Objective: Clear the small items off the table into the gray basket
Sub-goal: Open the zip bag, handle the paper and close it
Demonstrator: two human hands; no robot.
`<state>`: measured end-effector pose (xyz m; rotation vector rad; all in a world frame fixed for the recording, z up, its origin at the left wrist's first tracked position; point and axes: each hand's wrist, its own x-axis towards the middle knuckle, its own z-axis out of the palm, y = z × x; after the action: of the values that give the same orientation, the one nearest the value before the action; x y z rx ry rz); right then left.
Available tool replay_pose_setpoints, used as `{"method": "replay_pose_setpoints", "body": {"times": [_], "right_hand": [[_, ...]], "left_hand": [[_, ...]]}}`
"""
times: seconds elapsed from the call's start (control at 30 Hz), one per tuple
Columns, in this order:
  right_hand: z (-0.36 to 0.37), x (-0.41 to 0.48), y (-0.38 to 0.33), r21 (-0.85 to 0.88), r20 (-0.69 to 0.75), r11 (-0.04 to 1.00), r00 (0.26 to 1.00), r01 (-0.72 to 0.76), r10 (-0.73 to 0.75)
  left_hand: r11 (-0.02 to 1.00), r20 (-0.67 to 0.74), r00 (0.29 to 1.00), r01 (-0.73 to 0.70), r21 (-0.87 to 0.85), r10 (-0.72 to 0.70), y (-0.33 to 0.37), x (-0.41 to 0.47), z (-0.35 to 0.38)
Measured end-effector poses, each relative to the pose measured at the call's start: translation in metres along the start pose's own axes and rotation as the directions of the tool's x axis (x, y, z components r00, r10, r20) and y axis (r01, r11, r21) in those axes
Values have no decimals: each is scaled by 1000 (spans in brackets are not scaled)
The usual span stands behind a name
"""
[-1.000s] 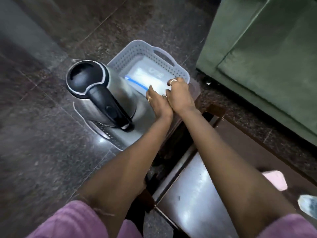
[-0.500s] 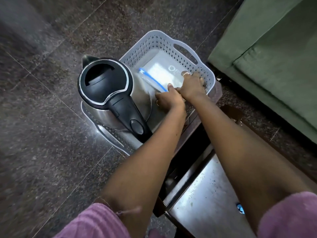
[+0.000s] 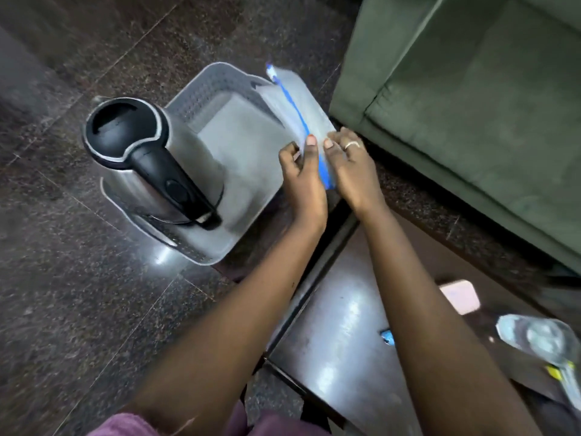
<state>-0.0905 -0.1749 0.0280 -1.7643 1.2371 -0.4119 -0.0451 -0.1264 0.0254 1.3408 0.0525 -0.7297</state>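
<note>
Over the gray basket (image 3: 201, 99), right of the kettle (image 3: 151, 162), left hand (image 3: 303, 179) and right hand (image 3: 352, 166) pinch the zip bag (image 3: 301, 102) upright; next, probably lay it inside.

A: From where did the single head view look?
B: From above, steeply downward and forward, close over both forearms; the gray basket (image 3: 220, 171) sat near centre, toward 11 o'clock.

A: What framed its edges?
B: The table (image 3: 339, 341) at 5 o'clock, the green sofa (image 3: 471, 99) at 2 o'clock.
</note>
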Motion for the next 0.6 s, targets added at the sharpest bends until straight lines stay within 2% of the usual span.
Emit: {"method": "replay_pose_setpoints", "body": {"times": [0.1,0.2,0.27,0.33,0.37,0.43,0.53,0.6], "right_hand": [[-42,-56,16,105,103,991,992,-83,72],[-79,-112,32,142,225,975,964,-173,139],[-94,-141,41,299,276,914,942,-273,191],[-110,-165,53,356,309,873,924,-333,227],[-118,-174,62,331,300,878,921,-345,248],[-133,-190,79,177,225,924,928,-340,298],[-155,-208,107,-86,86,931,929,-354,360],[-167,-221,122,-129,70,921,923,-369,379]], "left_hand": [[991,137,984,126,-52,-118,-17,-51,2],[975,207,953,219,43,-223,-32,-104,-6],[962,263,926,264,66,-272,-42,-131,-19],[937,311,885,345,61,-346,-51,-157,-30],[919,321,864,390,61,-388,-55,-169,-33],[899,301,848,427,102,-436,-66,-188,-38],[876,198,875,374,305,-443,-90,-204,-45],[822,132,866,395,410,-482,-111,-211,-53]]}}
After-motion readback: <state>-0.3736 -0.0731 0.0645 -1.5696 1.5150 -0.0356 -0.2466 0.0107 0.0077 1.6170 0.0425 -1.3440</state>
